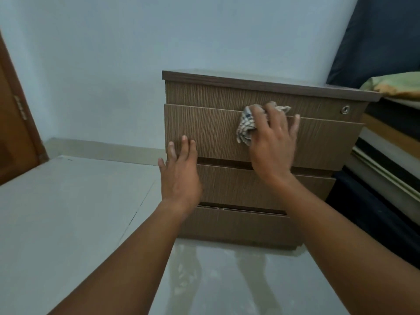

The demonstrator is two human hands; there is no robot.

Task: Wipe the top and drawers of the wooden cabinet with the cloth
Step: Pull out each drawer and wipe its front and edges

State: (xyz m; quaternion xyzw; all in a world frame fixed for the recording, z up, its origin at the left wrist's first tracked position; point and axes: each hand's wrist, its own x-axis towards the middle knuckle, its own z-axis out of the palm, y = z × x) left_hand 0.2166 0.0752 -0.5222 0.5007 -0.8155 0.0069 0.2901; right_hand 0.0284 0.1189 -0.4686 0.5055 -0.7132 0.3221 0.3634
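Note:
The wooden cabinet stands on the floor against the pale wall, with three drawer fronts and a round lock at its upper right. My right hand presses a crumpled checked cloth flat against the upper part of the top drawer front. The cloth pokes out to the left of and above my fingers. My left hand rests with fingers spread on the lower left corner of the same drawer, holding nothing. The cabinet's top surface is seen only edge-on.
A bed with a dark sheet and a patterned pillow crowds the cabinet's right side. A brown wooden door stands at the far left. Glossy pale floor tiles spread in front and to the left.

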